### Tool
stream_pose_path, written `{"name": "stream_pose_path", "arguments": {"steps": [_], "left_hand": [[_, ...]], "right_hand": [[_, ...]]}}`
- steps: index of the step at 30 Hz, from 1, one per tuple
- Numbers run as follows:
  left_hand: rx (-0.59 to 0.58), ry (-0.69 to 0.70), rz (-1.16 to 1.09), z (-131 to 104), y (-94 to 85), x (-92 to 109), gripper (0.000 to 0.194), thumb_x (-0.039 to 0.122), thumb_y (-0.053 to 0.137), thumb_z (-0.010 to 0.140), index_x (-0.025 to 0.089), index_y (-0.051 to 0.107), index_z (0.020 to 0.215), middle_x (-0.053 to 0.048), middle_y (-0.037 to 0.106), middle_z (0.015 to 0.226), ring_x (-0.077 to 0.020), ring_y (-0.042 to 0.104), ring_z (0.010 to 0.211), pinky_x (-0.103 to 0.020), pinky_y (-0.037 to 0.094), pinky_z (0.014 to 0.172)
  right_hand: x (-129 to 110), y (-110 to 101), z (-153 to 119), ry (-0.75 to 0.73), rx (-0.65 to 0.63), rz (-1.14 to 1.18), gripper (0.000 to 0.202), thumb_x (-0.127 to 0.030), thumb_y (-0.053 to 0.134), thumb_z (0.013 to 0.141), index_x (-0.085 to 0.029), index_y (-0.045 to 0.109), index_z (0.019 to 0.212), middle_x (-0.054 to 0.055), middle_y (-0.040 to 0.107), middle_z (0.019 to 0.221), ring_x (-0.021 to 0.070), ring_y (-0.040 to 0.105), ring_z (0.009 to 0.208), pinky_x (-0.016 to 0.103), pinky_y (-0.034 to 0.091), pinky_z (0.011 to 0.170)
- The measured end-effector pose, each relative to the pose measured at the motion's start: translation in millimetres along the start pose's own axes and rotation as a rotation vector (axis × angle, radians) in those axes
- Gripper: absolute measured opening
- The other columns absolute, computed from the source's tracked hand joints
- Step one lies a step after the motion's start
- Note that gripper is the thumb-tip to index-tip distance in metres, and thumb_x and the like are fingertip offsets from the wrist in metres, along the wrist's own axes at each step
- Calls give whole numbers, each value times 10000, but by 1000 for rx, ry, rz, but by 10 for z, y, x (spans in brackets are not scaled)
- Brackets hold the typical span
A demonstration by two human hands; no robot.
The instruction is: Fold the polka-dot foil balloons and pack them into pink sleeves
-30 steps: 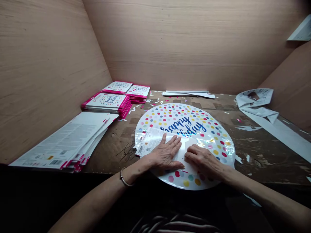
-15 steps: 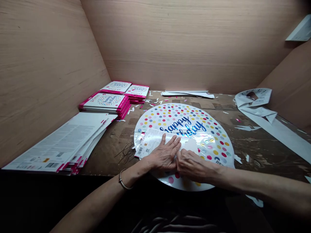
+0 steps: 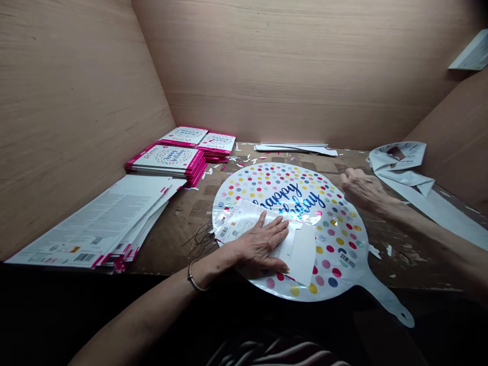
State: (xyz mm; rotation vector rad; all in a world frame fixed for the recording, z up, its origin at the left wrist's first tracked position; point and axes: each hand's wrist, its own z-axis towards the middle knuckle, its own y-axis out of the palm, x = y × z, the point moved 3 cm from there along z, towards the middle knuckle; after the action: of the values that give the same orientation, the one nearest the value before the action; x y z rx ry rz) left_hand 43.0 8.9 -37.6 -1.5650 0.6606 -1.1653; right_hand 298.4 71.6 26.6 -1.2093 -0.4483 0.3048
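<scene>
A flat foil balloon point(image 3: 335, 223), white with coloured dots and blue lettering, lies on the worktop with its tail point(image 3: 389, 302) pointing to the front right. On top of it sits a folded white card sleeve point(image 3: 305, 254) with printed text, a barcode and a pale flap. My left hand point(image 3: 263, 241), fingers spread, lies flat on this sleeve and presses it to the balloon. Beyond the balloon's right edge is my right hand point(image 3: 362, 188), its fingers curled together just over the worktop. Whatever is between those fingers is hidden.
Finished-looking card packs point(image 3: 168, 157) stand in stacks at the back left. Printed card sleeves point(image 3: 95, 218) lie fanned in front of them. White strips point(image 3: 295, 148) rest by the back wall, a crumpled white band point(image 3: 400, 168) at right. Paper scraps litter the worktop point(image 3: 198, 218).
My right hand has left the card sleeve and moved away to the right, past the balloon's edge, uncovering the flap and the balloon's tail. My left hand has stayed on the sleeve.
</scene>
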Motion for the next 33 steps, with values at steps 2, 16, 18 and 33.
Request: {"name": "stream_pose_path", "arguments": {"steps": [2,16,18,33], "left_hand": [[-12,24,-4,19,2,-26,851,664,379,802,72,221,1394,-178,153,1463,-264,28,1370,-496,-120,1063],[53,-94,66,102,98,14,837,671,323,811,49,267,1367,-220,202,1440,-333,88,1354,-592,-27,1041],[54,-96,68,103,92,21,833,666,333,812,39,279,1359,-225,205,1437,-336,89,1353,-597,-25,1039],[77,-98,93,105,104,31,843,680,320,807,26,309,1338,-233,224,1430,-333,108,1351,-588,-25,1040]], "right_hand": [[-159,-26,-165,3,-14,94,263,-175,354,893,-122,560,738,86,568,703,81,436,487,202,289,432],[-1379,273,-602,-202,-248,209,169,-1,487,717,-165,528,727,50,554,751,159,497,664,246,364,587],[-1373,287,-587,-190,-241,168,183,16,492,685,-157,532,731,61,553,754,170,500,665,255,370,576],[-1289,227,-551,-205,-289,335,103,-70,515,770,-141,572,723,41,560,726,123,477,606,229,348,558]]}}
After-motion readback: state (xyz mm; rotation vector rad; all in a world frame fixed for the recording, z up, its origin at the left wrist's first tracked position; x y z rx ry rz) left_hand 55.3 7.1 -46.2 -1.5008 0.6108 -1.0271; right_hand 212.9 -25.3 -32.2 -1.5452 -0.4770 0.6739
